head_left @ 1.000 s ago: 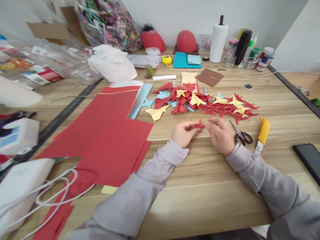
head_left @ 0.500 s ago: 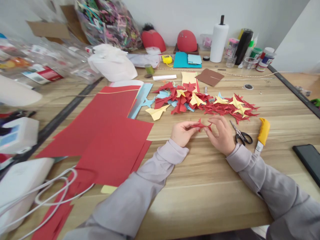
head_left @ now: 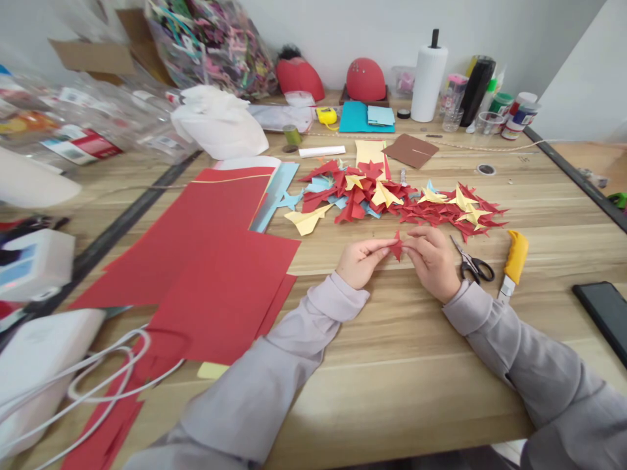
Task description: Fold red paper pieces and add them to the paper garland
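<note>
A small red folded paper plane (head_left: 397, 247) with pointed tips is pinched between my two hands, just above the wooden table. My left hand (head_left: 361, 261) grips its left side between thumb and fingers. On the other side, the thumb and fingertips of my right hand (head_left: 434, 262) close on its edge; part of the paper is hidden by the fingers. Behind the hands lies a heap of red folded paper planes (head_left: 353, 196), mixed with several yellow and blue ones. A second, mostly red pile (head_left: 435, 212) adjoins it at the right.
Black-handled scissors (head_left: 475, 266) and a yellow-handled knife (head_left: 515, 261) lie right of my right hand. Large red paper sheets (head_left: 220, 294) spread at the left, beside white cables (head_left: 122, 372). A dark phone (head_left: 605, 316) rests at the right edge. Bottles and jars (head_left: 522, 117) stand behind.
The red paper has turned between my fingers and now shows a narrower, upright outline. My right fingertips have drawn closer together and nearer my left hand.
</note>
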`<state>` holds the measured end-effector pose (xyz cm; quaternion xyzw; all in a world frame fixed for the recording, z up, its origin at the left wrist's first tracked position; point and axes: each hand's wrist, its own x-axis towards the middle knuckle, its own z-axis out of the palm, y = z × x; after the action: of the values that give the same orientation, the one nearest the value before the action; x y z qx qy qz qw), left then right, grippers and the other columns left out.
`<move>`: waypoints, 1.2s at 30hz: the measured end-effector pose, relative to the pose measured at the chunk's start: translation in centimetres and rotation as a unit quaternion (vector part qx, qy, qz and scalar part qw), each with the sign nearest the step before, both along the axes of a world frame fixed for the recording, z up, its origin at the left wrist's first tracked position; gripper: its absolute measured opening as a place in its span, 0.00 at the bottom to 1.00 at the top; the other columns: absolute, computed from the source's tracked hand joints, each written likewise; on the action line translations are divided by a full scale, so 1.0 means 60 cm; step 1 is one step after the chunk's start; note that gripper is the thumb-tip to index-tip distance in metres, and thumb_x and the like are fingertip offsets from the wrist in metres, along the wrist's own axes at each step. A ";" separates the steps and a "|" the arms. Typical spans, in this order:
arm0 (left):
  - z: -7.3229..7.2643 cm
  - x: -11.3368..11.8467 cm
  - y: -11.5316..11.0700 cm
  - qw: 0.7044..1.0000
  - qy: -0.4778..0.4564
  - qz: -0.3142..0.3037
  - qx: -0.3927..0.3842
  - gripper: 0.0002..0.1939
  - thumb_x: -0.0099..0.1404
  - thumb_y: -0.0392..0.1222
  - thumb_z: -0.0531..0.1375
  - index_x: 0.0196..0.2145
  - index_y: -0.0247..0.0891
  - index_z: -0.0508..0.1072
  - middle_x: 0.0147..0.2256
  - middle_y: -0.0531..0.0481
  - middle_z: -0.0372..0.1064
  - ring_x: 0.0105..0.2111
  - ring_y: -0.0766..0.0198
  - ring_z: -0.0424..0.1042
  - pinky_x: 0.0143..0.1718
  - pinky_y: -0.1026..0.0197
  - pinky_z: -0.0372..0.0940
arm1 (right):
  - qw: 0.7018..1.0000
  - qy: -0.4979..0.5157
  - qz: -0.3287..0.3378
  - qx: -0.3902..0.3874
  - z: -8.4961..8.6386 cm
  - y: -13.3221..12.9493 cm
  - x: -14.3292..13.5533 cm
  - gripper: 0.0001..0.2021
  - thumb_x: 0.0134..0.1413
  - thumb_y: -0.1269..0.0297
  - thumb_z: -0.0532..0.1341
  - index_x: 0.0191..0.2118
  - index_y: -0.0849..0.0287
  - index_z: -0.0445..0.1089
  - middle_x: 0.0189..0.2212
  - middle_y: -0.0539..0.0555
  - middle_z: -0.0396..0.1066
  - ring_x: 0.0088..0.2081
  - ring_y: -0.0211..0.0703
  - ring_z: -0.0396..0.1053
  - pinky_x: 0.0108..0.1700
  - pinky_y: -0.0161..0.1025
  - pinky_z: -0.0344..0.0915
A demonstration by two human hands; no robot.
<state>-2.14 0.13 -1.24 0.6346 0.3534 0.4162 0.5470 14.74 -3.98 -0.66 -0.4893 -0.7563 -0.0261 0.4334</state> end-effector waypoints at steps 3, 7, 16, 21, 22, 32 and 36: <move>0.003 0.000 -0.002 1.000 -0.013 0.003 -0.011 0.14 0.55 0.42 0.60 0.38 0.35 0.76 0.40 0.44 0.74 0.42 0.56 0.72 0.47 0.55 0.65 | 1.000 -0.003 -0.007 0.007 0.001 -0.001 0.000 0.07 0.54 0.69 0.55 0.35 0.56 0.70 0.39 0.57 0.66 0.42 0.45 0.64 0.43 0.45 0.64; 0.006 0.000 -0.003 0.998 -0.025 0.063 -0.011 0.10 0.51 0.39 0.62 0.32 0.34 0.77 0.30 0.45 0.76 0.32 0.59 0.75 0.39 0.57 0.69 | 1.000 -0.010 -0.016 0.018 -0.001 -0.002 0.003 0.07 0.54 0.69 0.56 0.35 0.55 0.71 0.41 0.57 0.65 0.43 0.46 0.64 0.43 0.46 0.63; 0.012 -0.005 0.001 0.998 -0.039 0.027 -0.041 0.10 0.52 0.39 0.60 0.32 0.33 0.77 0.30 0.45 0.76 0.33 0.59 0.74 0.39 0.57 0.68 | 1.000 0.012 -0.019 0.019 -0.004 0.000 0.004 0.06 0.53 0.69 0.57 0.35 0.56 0.72 0.40 0.57 0.65 0.42 0.46 0.64 0.43 0.46 0.64; 0.010 -0.007 0.000 0.995 -0.084 0.039 -0.047 0.14 0.55 0.39 0.57 0.39 0.33 0.74 0.35 0.43 0.75 0.34 0.58 0.74 0.34 0.58 0.68 | 0.999 0.029 -0.030 0.017 -0.004 0.000 0.004 0.07 0.53 0.69 0.57 0.35 0.55 0.71 0.40 0.56 0.65 0.42 0.46 0.64 0.44 0.46 0.64; 0.010 -0.008 0.000 0.994 -0.096 0.041 -0.039 0.16 0.55 0.39 0.56 0.42 0.34 0.73 0.38 0.42 0.74 0.34 0.58 0.74 0.33 0.58 0.68 | 0.999 0.033 -0.033 0.015 -0.004 0.000 0.004 0.07 0.53 0.69 0.57 0.35 0.55 0.71 0.40 0.56 0.65 0.42 0.46 0.64 0.44 0.47 0.64; 0.010 0.003 -0.004 0.989 0.002 0.112 0.093 0.09 0.52 0.40 0.62 0.31 0.36 0.77 0.34 0.45 0.74 0.35 0.62 0.72 0.39 0.60 0.67 | 0.999 0.039 -0.024 0.005 -0.004 -0.002 0.004 0.07 0.53 0.69 0.57 0.36 0.54 0.72 0.40 0.56 0.65 0.42 0.47 0.65 0.45 0.48 0.64; 0.009 0.003 -0.004 0.991 0.000 0.124 0.050 0.08 0.52 0.39 0.62 0.30 0.35 0.77 0.30 0.46 0.75 0.31 0.62 0.72 0.37 0.60 0.67 | 0.999 0.031 -0.033 0.013 -0.005 -0.001 0.005 0.07 0.52 0.69 0.57 0.34 0.54 0.72 0.40 0.56 0.65 0.41 0.46 0.65 0.43 0.47 0.64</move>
<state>-1.96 -0.12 -0.70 0.6124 0.4082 0.4983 0.4583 15.04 -4.05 -0.94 -0.5085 -0.7257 -0.0350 0.4621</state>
